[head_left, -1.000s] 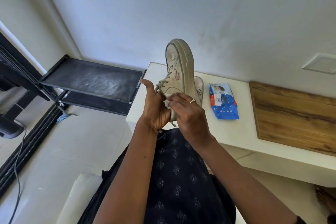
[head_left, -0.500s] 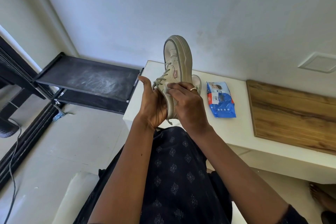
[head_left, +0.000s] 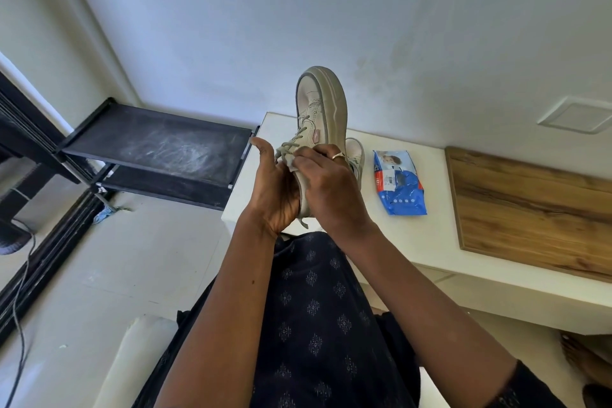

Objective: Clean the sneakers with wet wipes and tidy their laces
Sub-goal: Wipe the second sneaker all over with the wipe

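Note:
A beige sneaker (head_left: 323,106) is held up in front of me, toe pointing up and its thick sole turned right. My left hand (head_left: 276,194) grips its heel end from the left, thumb raised. My right hand (head_left: 326,185), with a ring on one finger, pinches a white wet wipe (head_left: 292,168) against the shoe's side below the grey laces (head_left: 291,146). A lace end dangles under my hands. The second sneaker (head_left: 355,152) stands on the white table behind, mostly hidden.
A blue wet wipes pack (head_left: 399,182) lies on the white table (head_left: 427,242), right of the shoes. A wooden board (head_left: 536,209) covers the table's right part. A black shelf rack (head_left: 155,146) stands at the left, with cables on the floor.
My right hand with the wipe has slid up along the shoe's side toward the laces. The shoe stays held upright in my left hand.

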Action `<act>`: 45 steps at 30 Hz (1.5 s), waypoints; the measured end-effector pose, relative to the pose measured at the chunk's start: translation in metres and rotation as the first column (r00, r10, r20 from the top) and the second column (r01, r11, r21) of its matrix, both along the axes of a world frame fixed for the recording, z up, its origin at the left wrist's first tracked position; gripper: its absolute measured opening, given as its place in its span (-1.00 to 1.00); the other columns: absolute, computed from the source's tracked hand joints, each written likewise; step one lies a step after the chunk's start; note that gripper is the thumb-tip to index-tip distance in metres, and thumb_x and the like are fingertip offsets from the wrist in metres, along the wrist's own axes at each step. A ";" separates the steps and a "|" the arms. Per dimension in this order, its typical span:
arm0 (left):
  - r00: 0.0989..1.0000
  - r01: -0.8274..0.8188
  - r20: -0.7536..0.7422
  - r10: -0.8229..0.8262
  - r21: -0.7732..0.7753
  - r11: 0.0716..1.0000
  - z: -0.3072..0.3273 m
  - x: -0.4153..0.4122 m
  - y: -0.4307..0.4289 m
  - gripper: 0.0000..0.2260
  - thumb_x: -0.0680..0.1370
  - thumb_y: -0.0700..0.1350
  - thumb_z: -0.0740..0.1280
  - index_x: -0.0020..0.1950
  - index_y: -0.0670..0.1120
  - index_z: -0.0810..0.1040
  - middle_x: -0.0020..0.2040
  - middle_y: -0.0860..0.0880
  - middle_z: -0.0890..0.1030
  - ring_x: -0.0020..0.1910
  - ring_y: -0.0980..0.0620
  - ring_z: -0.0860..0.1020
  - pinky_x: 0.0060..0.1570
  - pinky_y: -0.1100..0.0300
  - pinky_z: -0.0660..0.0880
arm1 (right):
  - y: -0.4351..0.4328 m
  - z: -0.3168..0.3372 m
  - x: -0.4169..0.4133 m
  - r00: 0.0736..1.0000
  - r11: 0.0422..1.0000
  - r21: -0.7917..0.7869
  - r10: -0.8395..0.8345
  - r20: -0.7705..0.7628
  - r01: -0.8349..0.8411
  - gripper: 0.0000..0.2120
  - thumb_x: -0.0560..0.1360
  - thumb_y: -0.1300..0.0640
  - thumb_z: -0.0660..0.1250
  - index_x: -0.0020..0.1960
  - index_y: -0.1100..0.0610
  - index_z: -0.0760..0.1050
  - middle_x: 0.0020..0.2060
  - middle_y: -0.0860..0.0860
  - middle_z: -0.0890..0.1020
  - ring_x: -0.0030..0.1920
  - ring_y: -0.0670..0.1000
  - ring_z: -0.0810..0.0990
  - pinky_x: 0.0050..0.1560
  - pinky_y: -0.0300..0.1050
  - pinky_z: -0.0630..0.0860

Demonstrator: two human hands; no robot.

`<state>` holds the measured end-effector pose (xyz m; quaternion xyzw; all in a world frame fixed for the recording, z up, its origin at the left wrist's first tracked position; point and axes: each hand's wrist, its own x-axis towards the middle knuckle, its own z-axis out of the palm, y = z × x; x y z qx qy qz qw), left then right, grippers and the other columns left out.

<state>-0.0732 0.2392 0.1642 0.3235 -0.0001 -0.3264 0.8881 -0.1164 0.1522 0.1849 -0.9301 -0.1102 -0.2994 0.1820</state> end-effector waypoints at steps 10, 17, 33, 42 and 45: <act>0.998 -0.045 -0.054 0.043 -0.028 0.999 -0.003 0.002 0.003 -0.11 0.45 0.47 -0.08 0.42 -0.23 0.34 0.31 -0.24 0.45 0.27 -0.16 0.44 0.30 0.04 0.40 | -0.003 -0.014 -0.026 0.999 0.999 0.022 -0.039 -0.010 0.039 -0.67 0.40 0.31 0.09 0.00 0.33 0.59 -0.07 0.13 0.66 -0.06 0.16 0.57 -0.05 -0.08 0.54; 0.998 -0.060 -0.003 0.060 0.024 0.998 -0.001 0.003 0.006 -0.17 0.49 0.43 -0.11 0.37 -0.21 0.39 0.10 -0.17 0.60 0.07 -0.07 0.60 0.13 0.14 0.55 | 0.004 -0.009 -0.014 1.000 1.000 -0.007 0.019 -0.012 -0.019 -0.81 0.34 0.42 0.34 -0.05 0.32 0.59 -0.11 0.13 0.65 -0.05 0.12 0.53 -0.09 -0.05 0.54; 0.997 -0.072 -0.016 0.072 -0.012 0.997 -0.006 0.007 0.015 -0.13 0.45 0.47 -0.10 0.35 -0.21 0.43 0.18 -0.23 0.57 0.11 -0.16 0.58 0.14 0.00 0.54 | -0.003 -0.012 -0.029 0.997 0.998 0.017 -0.066 -0.048 0.067 -0.57 0.12 0.58 0.44 -0.06 0.30 0.61 -0.13 0.12 0.67 -0.09 0.16 0.60 -0.10 -0.10 0.56; 0.998 -0.060 -0.025 0.059 -0.033 0.998 -0.006 0.007 0.018 -0.13 0.46 0.46 -0.10 0.38 -0.21 0.39 0.26 -0.24 0.53 0.20 -0.16 0.55 0.18 -0.01 0.52 | 0.001 -0.005 -0.005 0.995 0.995 0.074 -0.062 -0.074 0.068 -0.71 0.22 0.55 0.45 -0.12 0.29 0.58 -0.21 0.11 0.65 -0.17 0.17 0.59 -0.19 0.00 0.60; 0.998 -0.061 -0.033 0.060 -0.028 0.998 -0.008 0.007 0.020 -0.12 0.45 0.47 -0.09 0.38 -0.22 0.40 0.29 -0.26 0.51 0.23 -0.19 0.52 0.21 -0.03 0.49 | 0.000 -0.011 -0.009 0.996 0.993 0.107 -0.048 -0.079 0.056 -0.69 0.25 0.58 0.37 -0.09 0.31 0.58 -0.17 0.12 0.66 -0.13 0.20 0.59 -0.15 0.05 0.61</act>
